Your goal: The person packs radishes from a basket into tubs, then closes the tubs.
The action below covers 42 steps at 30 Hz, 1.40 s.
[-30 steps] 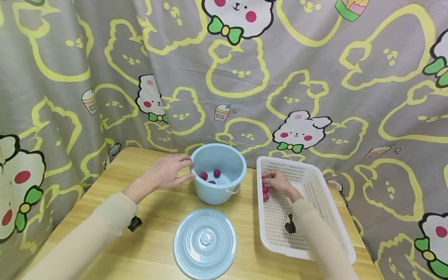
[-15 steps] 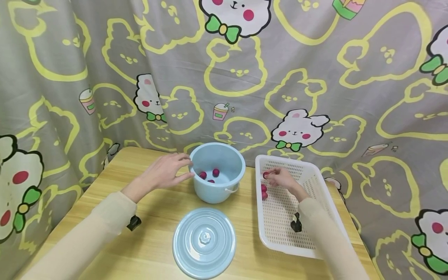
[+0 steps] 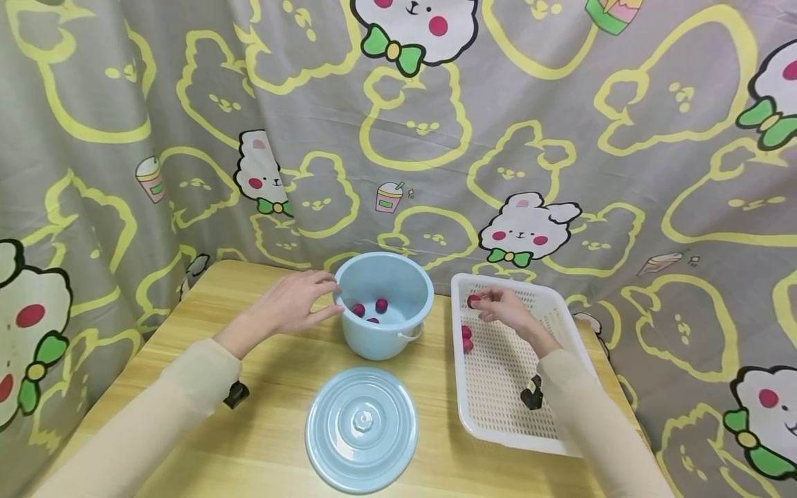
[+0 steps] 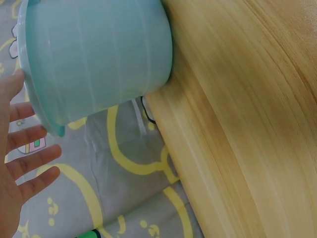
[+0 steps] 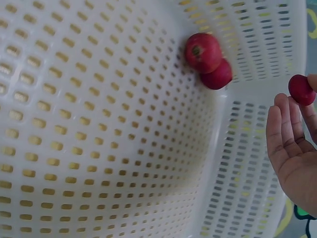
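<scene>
My right hand (image 3: pixel 506 309) pinches a small round dark red fruit (image 5: pixel 302 89) between thumb and fingertips, over the far left part of the white perforated basket (image 3: pixel 457 387). Two more of these red fruits (image 5: pixel 203 53) lie together against the basket wall, one with a brown scar on top. On the left, my left hand (image 3: pixel 297 304) has its fingers spread right at the rim of a light blue bucket (image 3: pixel 378 344). The left wrist view shows those fingers (image 4: pixel 37 161) extended beside the rim. Inside the bucket lie 3 red fruits (image 3: pixel 381 305).
In front of the bucket, a round blue lid (image 3: pixel 363 430) with a central knob lies flat on the wooden table (image 3: pixel 274 443). The bucket's white handle (image 3: pixel 411 335) hangs at its right side. A patterned grey curtain (image 3: pixel 423 173) hangs behind the table.
My right hand has lifted a red fruit from beside the others in the basket and moved up slightly. The left hand stays at the bucket rim.
</scene>
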Motion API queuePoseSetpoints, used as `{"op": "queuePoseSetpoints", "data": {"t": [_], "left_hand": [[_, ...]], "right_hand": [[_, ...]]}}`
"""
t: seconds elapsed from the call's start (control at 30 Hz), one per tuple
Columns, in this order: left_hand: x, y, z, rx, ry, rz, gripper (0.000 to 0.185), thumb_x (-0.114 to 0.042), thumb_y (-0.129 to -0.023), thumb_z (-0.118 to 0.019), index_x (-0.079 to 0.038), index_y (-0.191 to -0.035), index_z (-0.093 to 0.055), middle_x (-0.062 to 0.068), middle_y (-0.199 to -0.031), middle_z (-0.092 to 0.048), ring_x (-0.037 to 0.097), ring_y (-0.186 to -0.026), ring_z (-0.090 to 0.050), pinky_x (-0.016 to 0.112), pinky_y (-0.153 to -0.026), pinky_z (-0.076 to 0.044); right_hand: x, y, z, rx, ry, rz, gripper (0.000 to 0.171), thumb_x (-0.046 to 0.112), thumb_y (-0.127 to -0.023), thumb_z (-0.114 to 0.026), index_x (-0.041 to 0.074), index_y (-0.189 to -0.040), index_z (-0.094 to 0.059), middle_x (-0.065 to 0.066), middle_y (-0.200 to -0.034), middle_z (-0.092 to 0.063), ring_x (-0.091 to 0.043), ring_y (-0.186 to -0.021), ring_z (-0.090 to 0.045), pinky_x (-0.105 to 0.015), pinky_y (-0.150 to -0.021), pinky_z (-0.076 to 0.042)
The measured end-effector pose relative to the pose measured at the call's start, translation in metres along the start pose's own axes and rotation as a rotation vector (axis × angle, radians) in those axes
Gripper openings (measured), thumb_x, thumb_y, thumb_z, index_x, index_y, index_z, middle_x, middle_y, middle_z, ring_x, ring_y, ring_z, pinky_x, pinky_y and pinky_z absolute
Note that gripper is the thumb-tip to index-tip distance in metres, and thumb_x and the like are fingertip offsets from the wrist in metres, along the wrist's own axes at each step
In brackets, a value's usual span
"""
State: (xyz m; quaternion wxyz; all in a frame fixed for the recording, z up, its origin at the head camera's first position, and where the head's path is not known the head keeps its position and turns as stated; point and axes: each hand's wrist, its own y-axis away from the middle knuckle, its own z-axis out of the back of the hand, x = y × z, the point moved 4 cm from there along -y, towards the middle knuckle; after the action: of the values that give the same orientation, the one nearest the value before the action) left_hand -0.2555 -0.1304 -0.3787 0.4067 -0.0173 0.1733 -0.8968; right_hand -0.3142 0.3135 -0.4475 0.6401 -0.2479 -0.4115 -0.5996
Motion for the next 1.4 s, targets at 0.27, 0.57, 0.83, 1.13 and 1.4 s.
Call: {"op": "queuePoseSetpoints", "data": {"t": [0.27, 0.57, 0.83, 1.13, 1.4], "left_hand": [[0.0, 0.0, 0.0, 0.012, -0.001, 0.008, 0.042, -0.051, -0.101, -0.067, -0.016, -0.12, -0.075, 0.011, -0.127, -0.072, 0.031, -0.111, -0.072, 0.052, -0.092, -0.062], [0.0, 0.001, 0.002, 0.016, 0.0, 0.014, 0.043, -0.051, -0.101, -0.067, -0.015, -0.121, -0.075, 0.012, -0.128, -0.072, 0.033, -0.111, -0.072, 0.053, -0.092, -0.062], [0.0, 0.002, 0.0, 0.006, -0.007, 0.002, 0.042, -0.052, -0.101, -0.067, -0.015, -0.12, -0.075, 0.012, -0.127, -0.072, 0.033, -0.11, -0.073, 0.053, -0.091, -0.062], [-0.001, 0.001, 0.001, 0.0, -0.001, 0.004, 0.042, -0.051, -0.101, -0.066, -0.014, -0.121, -0.075, 0.012, -0.128, -0.072, 0.033, -0.111, -0.072, 0.053, -0.091, -0.061], [-0.001, 0.001, 0.0, -0.002, -0.002, 0.001, 0.042, -0.05, -0.101, -0.067, -0.014, -0.12, -0.075, 0.011, -0.127, -0.072, 0.032, -0.112, -0.072, 0.053, -0.092, -0.061]], "right_hand": [[0.022, 0.01, 0.001, 0.013, -0.034, 0.022, 0.043, 0.023, -0.104, -0.067, -0.005, -0.135, -0.059, -0.01, -0.115, -0.071, -0.023, -0.095, -0.073, -0.037, -0.089, -0.065], [0.042, 0.014, 0.003, 0.007, -0.064, 0.087, 0.041, 0.02, -0.101, -0.071, -0.008, -0.131, -0.062, -0.008, -0.103, -0.071, -0.014, -0.083, -0.072, -0.029, -0.081, -0.065], [0.068, 0.022, 0.003, 0.013, -0.039, 0.123, 0.04, 0.022, -0.099, -0.074, -0.003, -0.128, -0.064, 0.0, -0.098, -0.068, -0.016, -0.082, -0.071, -0.031, -0.08, -0.064], [0.099, 0.031, 0.001, 0.025, -0.053, 0.176, 0.036, 0.019, -0.098, -0.075, -0.001, -0.127, -0.066, -0.003, -0.1, -0.064, -0.011, -0.078, -0.069, -0.027, -0.077, -0.063], [0.123, 0.039, -0.006, 0.032, -0.042, 0.183, 0.036, 0.023, -0.096, -0.078, 0.005, -0.126, -0.069, -0.004, -0.102, -0.067, -0.013, -0.077, -0.068, -0.024, -0.073, -0.059]]}}
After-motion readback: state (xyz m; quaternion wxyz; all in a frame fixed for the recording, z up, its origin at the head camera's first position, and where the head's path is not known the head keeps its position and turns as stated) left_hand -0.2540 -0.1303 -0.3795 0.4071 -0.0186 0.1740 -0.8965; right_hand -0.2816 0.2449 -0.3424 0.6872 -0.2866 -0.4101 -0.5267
